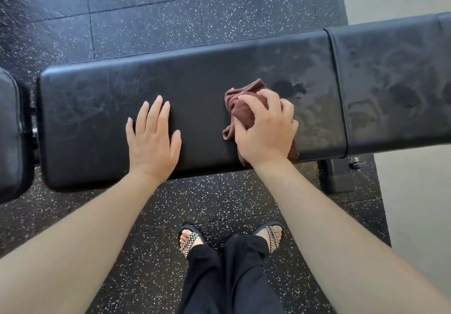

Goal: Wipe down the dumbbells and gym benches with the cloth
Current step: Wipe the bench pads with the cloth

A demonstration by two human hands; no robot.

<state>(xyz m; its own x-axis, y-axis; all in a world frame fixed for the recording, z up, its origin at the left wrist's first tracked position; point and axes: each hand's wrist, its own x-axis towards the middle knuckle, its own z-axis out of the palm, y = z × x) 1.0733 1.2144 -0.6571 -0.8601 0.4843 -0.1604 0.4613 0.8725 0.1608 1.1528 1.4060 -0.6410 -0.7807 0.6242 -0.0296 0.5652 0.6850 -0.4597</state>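
Note:
A black padded gym bench (pixel 195 74) runs left to right across the view, seen from above. My right hand (pixel 266 130) presses a crumpled brown cloth (pixel 244 99) onto the long pad, right of its middle. My left hand (pixel 152 140) lies flat on the same pad, fingers spread, holding nothing. Smeared wipe marks and dark wet patches (pixel 288 88) show on the pad to the right of the cloth. No dumbbells are in sight.
A second pad section (pixel 390 82) adjoins on the right, also smeared. Another black pad (pixel 9 138) sits at the left edge. A bench foot (pixel 336 177) stands on the speckled rubber floor (pixel 146 9). My sandalled feet (pixel 190 240) are just below the bench.

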